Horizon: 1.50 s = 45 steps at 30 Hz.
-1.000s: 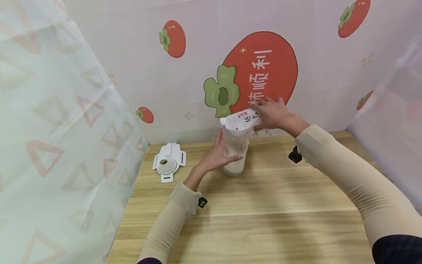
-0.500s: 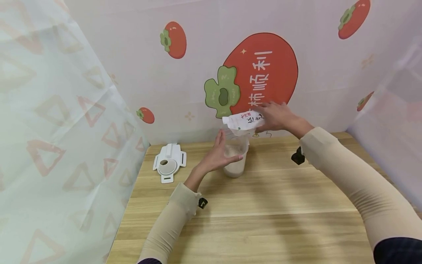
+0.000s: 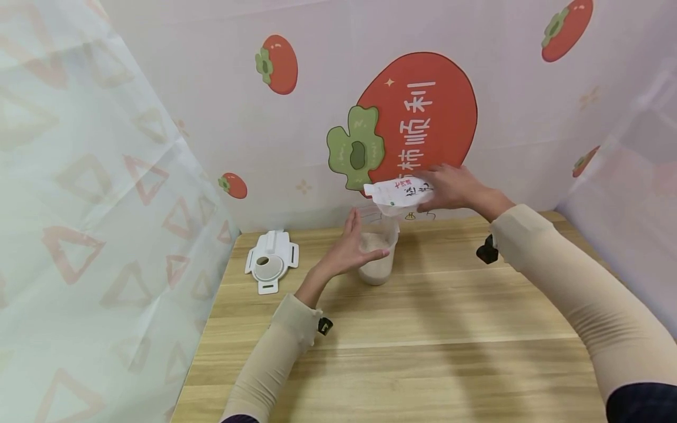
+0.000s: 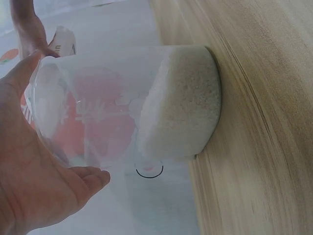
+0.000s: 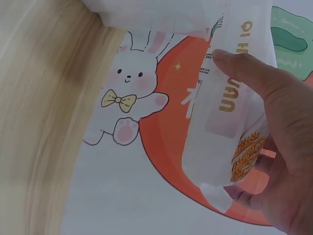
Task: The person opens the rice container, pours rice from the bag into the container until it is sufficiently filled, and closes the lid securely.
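while aloft — bag point(image 3: 400, 195) sideways, leftward-pointing

The tabletop point(image 3: 402, 352) is presenting smooth wood grain with a low, satin sheen. Near the surface's far edge, the container point(image 4: 115, 107) is showing smooth, slightly hazy translucent plastic; the grains point(image 4: 183, 98) inside are forming a rough, matt, granular mass. Above that edge, the bag point(image 5: 230, 63) is displaying thin, crinkled, flexible material, film or paper being hard to tell, with a mostly matt printed face. At the far left corner, the fitting point(image 3: 271, 268) is exhibiting smooth, hard, plastic-like faces. Beyond the far edge, the backdrop point(image 3: 206, 70) is hanging as matt printed sheeting; beyond the left edge, the side sheet point(image 3: 79, 200) is creasing with a faint sheen. The sleeves point(image 3: 560, 288) are wrinkling as soft, matt cloth.
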Each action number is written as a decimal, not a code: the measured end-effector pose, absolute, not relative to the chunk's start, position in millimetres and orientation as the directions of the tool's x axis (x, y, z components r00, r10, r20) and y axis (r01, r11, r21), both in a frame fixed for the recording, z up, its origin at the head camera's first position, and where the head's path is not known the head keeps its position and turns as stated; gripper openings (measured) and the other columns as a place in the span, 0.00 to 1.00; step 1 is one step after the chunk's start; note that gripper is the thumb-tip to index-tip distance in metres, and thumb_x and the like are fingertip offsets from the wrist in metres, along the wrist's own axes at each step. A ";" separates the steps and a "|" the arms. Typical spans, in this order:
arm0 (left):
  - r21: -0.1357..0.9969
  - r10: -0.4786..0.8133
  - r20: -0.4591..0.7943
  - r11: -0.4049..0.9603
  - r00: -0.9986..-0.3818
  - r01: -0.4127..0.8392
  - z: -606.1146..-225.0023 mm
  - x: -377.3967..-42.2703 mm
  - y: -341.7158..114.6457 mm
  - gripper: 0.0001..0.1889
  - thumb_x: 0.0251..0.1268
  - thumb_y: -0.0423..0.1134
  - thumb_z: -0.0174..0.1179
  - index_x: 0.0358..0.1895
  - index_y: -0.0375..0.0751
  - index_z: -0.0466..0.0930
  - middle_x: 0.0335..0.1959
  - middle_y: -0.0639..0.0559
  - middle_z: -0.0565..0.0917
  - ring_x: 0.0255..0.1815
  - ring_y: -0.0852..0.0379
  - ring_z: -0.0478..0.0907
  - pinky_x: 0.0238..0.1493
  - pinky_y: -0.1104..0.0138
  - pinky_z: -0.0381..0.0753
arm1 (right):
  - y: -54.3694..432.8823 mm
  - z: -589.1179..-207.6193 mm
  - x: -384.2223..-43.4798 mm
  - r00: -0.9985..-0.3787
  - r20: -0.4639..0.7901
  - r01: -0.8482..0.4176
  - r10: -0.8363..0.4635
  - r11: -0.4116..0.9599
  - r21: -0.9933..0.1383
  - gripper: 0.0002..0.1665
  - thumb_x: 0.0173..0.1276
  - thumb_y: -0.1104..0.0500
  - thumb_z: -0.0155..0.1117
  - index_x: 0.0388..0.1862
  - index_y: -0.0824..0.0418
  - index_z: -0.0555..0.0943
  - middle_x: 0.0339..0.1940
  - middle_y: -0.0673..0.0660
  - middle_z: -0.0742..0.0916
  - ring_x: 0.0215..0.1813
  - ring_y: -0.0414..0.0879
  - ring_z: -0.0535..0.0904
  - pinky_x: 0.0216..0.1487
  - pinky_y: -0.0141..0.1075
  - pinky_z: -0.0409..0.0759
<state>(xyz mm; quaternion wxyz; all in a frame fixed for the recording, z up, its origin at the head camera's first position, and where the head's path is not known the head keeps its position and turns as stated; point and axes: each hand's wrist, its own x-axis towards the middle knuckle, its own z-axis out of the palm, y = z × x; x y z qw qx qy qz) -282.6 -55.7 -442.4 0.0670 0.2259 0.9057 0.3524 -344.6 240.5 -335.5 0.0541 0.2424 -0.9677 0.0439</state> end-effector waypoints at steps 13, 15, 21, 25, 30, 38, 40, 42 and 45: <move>0.679 0.451 0.039 0.643 -0.892 0.355 -440.5 -282.6 -57.3 0.69 0.62 0.70 0.68 0.86 0.45 0.23 0.89 0.46 0.28 0.88 0.42 0.46 0.80 0.44 0.64 | 265.3 -342.1 -344.5 -0.879 0.121 -0.476 -0.461 0.863 -0.168 0.57 0.54 0.45 0.87 0.80 0.53 0.70 0.71 0.63 0.80 0.56 0.60 0.78 0.48 0.58 0.82; 0.684 0.450 0.042 0.638 -0.892 0.354 -440.1 -282.6 -57.3 0.69 0.62 0.69 0.68 0.86 0.45 0.23 0.89 0.46 0.28 0.88 0.42 0.46 0.80 0.44 0.63 | 269.3 -343.1 -343.7 -0.879 0.122 -0.476 -0.460 0.862 -0.176 0.57 0.53 0.44 0.87 0.80 0.53 0.70 0.70 0.63 0.80 0.55 0.59 0.79 0.47 0.58 0.82; 0.675 0.447 0.039 0.647 -0.894 0.354 -442.1 -282.4 -57.3 0.70 0.61 0.71 0.67 0.86 0.45 0.23 0.89 0.46 0.28 0.87 0.41 0.49 0.78 0.44 0.67 | 281.2 -348.3 -339.7 -0.884 0.099 -0.467 -0.456 0.865 -0.183 0.55 0.55 0.44 0.86 0.79 0.54 0.71 0.65 0.64 0.84 0.52 0.59 0.79 0.45 0.56 0.80; 0.671 0.445 0.037 0.653 -0.895 0.352 -443.6 -282.2 -56.7 0.69 0.62 0.71 0.67 0.86 0.45 0.23 0.89 0.46 0.28 0.87 0.42 0.48 0.79 0.45 0.66 | 288.6 -352.4 -337.8 -0.891 0.077 -0.455 -0.448 0.871 -0.188 0.55 0.57 0.44 0.86 0.79 0.55 0.71 0.61 0.65 0.86 0.50 0.58 0.80 0.43 0.54 0.79; 0.666 0.443 0.031 0.659 -0.896 0.349 -442.4 -281.6 -55.7 0.69 0.62 0.71 0.67 0.86 0.45 0.24 0.89 0.46 0.28 0.88 0.42 0.47 0.79 0.45 0.66 | 297.7 -358.6 -336.3 -0.901 0.047 -0.432 -0.431 0.881 -0.195 0.55 0.58 0.43 0.85 0.80 0.55 0.70 0.58 0.65 0.86 0.51 0.58 0.79 0.45 0.55 0.79; 0.669 0.444 0.033 0.656 -0.896 0.349 -441.7 -281.2 -54.8 0.69 0.63 0.69 0.68 0.86 0.44 0.24 0.89 0.46 0.28 0.87 0.42 0.48 0.79 0.46 0.66 | 312.7 -368.3 -332.6 -0.905 0.025 -0.422 -0.425 0.886 -0.193 0.55 0.58 0.44 0.84 0.80 0.59 0.71 0.62 0.68 0.84 0.53 0.60 0.79 0.46 0.57 0.79; 0.667 0.443 0.035 0.657 -0.896 0.351 -441.9 -281.3 -54.7 0.69 0.63 0.69 0.68 0.86 0.44 0.24 0.89 0.46 0.28 0.87 0.42 0.48 0.79 0.46 0.66 | 315.8 -370.3 -331.9 -0.904 0.022 -0.422 -0.427 0.885 -0.196 0.55 0.58 0.44 0.84 0.80 0.59 0.71 0.63 0.68 0.84 0.53 0.60 0.79 0.46 0.56 0.79; 0.665 0.442 0.037 0.659 -0.896 0.352 -441.7 -281.3 -54.7 0.69 0.63 0.69 0.68 0.86 0.44 0.24 0.89 0.46 0.28 0.87 0.42 0.48 0.79 0.46 0.66 | 318.2 -372.4 -331.6 -0.905 0.021 -0.420 -0.425 0.886 -0.196 0.54 0.58 0.44 0.84 0.79 0.59 0.71 0.63 0.68 0.84 0.53 0.59 0.79 0.45 0.56 0.79; 0.665 0.441 0.039 0.658 -0.897 0.353 -441.7 -281.5 -54.6 0.69 0.63 0.69 0.68 0.87 0.44 0.25 0.89 0.45 0.29 0.87 0.41 0.49 0.79 0.45 0.67 | 322.3 -376.5 -332.6 -0.906 0.018 -0.419 -0.424 0.887 -0.196 0.54 0.57 0.44 0.85 0.79 0.60 0.72 0.62 0.67 0.84 0.52 0.58 0.79 0.44 0.55 0.79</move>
